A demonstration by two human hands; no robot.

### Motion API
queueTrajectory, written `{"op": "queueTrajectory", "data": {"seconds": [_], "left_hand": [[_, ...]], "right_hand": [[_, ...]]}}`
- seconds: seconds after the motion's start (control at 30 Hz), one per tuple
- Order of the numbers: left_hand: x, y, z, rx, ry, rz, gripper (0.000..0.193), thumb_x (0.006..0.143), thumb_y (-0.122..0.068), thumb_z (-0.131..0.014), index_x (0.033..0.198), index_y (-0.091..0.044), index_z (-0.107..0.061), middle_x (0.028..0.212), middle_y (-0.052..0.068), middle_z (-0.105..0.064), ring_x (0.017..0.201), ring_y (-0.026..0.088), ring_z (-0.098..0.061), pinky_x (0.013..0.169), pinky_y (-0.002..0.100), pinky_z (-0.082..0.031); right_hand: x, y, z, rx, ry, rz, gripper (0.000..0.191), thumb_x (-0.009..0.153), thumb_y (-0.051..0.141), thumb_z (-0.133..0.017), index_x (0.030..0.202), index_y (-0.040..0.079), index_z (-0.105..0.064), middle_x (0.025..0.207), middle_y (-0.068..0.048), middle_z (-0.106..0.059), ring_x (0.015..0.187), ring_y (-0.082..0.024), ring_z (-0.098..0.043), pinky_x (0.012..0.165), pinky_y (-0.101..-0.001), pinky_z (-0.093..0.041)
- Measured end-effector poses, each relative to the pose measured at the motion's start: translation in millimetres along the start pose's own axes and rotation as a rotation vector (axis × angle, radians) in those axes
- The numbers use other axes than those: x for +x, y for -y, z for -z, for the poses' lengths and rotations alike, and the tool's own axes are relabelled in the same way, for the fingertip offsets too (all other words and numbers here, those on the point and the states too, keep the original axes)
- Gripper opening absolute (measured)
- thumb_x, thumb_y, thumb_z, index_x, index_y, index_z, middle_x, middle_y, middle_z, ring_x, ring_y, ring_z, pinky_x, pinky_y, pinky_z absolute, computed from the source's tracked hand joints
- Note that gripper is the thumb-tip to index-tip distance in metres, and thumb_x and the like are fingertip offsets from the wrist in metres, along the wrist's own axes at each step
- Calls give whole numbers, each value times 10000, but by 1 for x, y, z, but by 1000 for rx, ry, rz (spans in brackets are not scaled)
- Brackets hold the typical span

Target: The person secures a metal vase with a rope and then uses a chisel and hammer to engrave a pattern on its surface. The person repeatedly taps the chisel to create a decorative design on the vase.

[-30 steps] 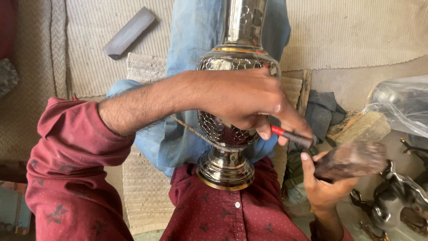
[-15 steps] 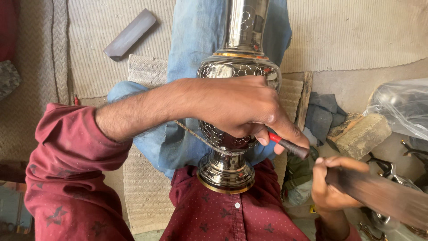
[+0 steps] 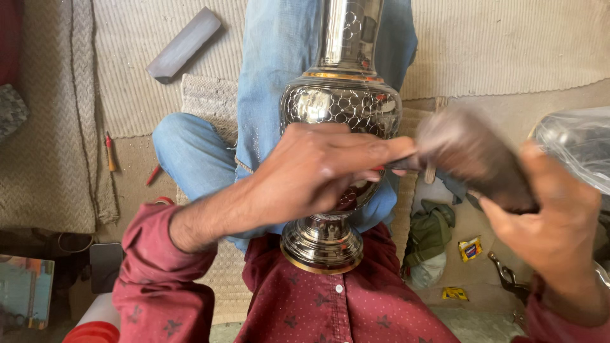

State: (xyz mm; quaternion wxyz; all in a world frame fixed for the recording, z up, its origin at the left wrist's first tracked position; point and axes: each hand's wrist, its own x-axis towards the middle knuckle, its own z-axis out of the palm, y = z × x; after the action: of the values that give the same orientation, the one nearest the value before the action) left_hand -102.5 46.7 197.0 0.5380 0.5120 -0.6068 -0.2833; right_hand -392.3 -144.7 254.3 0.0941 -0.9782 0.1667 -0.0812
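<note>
Engraved metal vase (image 3: 340, 108) lies across the lap, foot against the red shirt; left hand (image 3: 318, 171) pins a thin tool against its belly; right hand (image 3: 559, 235), down by the floor 1.0 s ago, now grips the dark mallet (image 3: 473, 159) at the tool's end; sharpening stone (image 3: 184, 44) on the mat.

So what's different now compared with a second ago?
The right hand has swung its dark block up from low at the side to the thin tool under the left hand. The left hand stays on the metal vase, which rests across the lap as before.
</note>
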Motion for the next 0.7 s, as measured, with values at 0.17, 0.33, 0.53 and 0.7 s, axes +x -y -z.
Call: {"op": "queueTrajectory", "data": {"seconds": [0.17, 0.33, 0.53, 0.7], "left_hand": [[-17, -10, -14, 26, -325, 81, 457, 995, 26, -704, 1420, -95, -586, 1138, 41, -764, 972, 193, -783, 847, 286, -621], [-22, -12, -18, -2, -408, 131, 412, 1008, 30, -707, 1397, -46, -594, 1132, 62, -775, 991, 189, -785, 857, 274, -621], [-28, -17, -31, -48, -523, 201, 318, 1026, 40, -710, 1323, -1, -605, 1071, 82, -766, 944, 147, -792, 836, 241, -629], [-35, -14, -54, -126, -727, 305, 337, 996, 62, -744, 1284, 41, -571, 1078, 114, -761, 823, 98, -734, 768, 226, -593]], "right_hand": [[31, -4, 21, 287, 219, -447, 211, 913, -64, -764, 1037, -5, -603, 901, -122, -669, 762, -205, -672, 704, -338, -553], [71, -9, 30, 367, 280, -272, 263, 918, -64, -746, 1105, 7, -575, 892, -122, -643, 759, -206, -665, 706, -340, -552], [125, 12, 44, 324, 401, 51, 478, 909, -65, -746, 1312, 68, -525, 922, -104, -649, 778, -186, -667, 679, -322, -529], [160, 39, 50, 265, 451, 245, 665, 902, -65, -747, 1485, 118, -483, 946, -88, -654, 793, -169, -670, 656, -307, -510]]}}
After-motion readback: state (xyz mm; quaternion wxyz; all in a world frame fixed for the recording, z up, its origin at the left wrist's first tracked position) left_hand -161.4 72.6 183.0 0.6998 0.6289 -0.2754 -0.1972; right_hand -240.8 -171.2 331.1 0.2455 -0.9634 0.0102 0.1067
